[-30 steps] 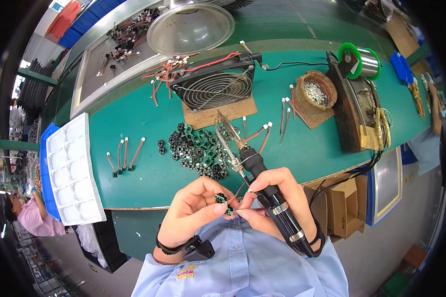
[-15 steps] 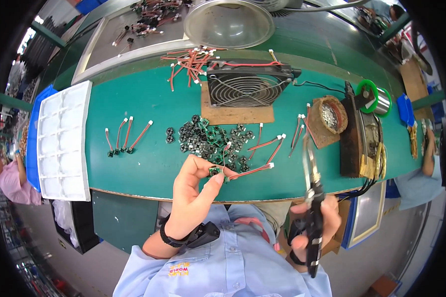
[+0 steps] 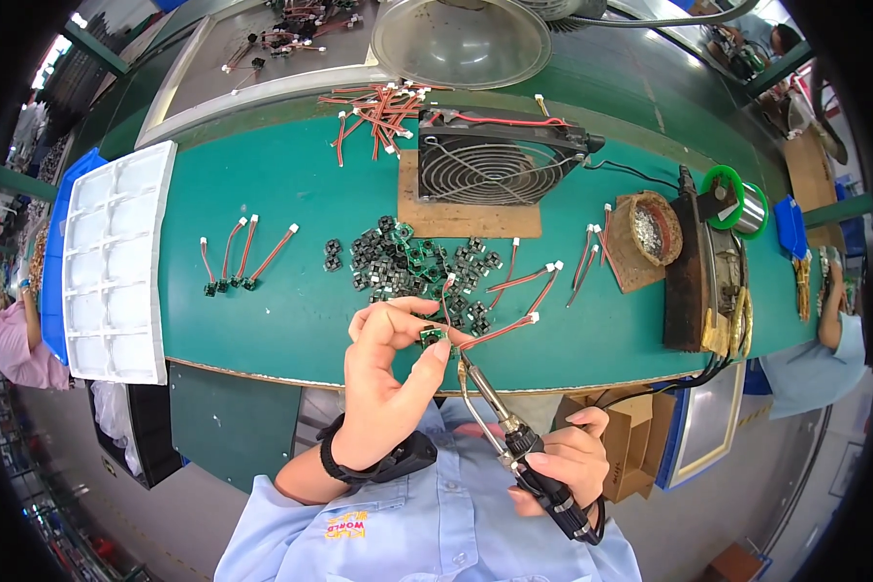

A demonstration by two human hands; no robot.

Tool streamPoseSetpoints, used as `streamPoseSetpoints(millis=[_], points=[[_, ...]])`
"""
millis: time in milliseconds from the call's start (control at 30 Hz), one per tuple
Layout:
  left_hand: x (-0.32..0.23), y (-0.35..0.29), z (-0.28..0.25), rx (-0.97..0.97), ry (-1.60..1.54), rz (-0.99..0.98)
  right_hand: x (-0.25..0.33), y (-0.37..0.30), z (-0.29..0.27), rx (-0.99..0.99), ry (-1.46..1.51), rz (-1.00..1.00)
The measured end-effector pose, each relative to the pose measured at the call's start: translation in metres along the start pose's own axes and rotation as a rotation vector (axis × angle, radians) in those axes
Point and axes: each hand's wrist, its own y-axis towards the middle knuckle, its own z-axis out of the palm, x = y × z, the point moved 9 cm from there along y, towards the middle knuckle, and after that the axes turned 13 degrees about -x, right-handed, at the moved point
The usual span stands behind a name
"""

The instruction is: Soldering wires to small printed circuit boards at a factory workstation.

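Observation:
Between its thumb and fingers, my left hand [image 3: 393, 364] pinches a small green circuit board [image 3: 431, 336] with a dark part on it. A red-and-white cable [image 3: 502, 333] with a white plug runs off to the right from the fingertips. My right hand [image 3: 574, 464] is wrapped around the black handle of a soldering iron [image 3: 522, 441], whose thin guide tube runs alongside the barrel. The iron's tip is at the board's right edge by my left fingertips; whether it touches is too small to tell. Just beyond lies a pile of small black-and-green boards [image 3: 398, 262].
A black fan [image 3: 495, 170] stands behind the pile on a wooden board. Finished-looking cabled boards [image 3: 231, 283] lie left, beside a white divided tray [image 3: 116, 272]. Loose cables [image 3: 383, 112] lie at the back. At right are a round solder-scrap dish [image 3: 656, 229] and a solder spool [image 3: 737, 202].
My right hand has brought the soldering iron leftward from the right side to the board. My left hand still holds the board, shifted slightly. The whole view has tilted a little.

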Motion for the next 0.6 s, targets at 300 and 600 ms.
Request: streamPoseSetpoints(millis=[300, 600], points=[[-0.0023, -0.0017, -0.0013, -0.054, -0.031, -0.066, -0.0038, -0.0014, 0.0032, 0.023, 0.028, 0.022], [-0.0017, -0.0034, 0.0005, 0.011, -0.008, 0.000, -0.0036, -0.0012, 0.0008, 0.013, 0.028, 0.014]])
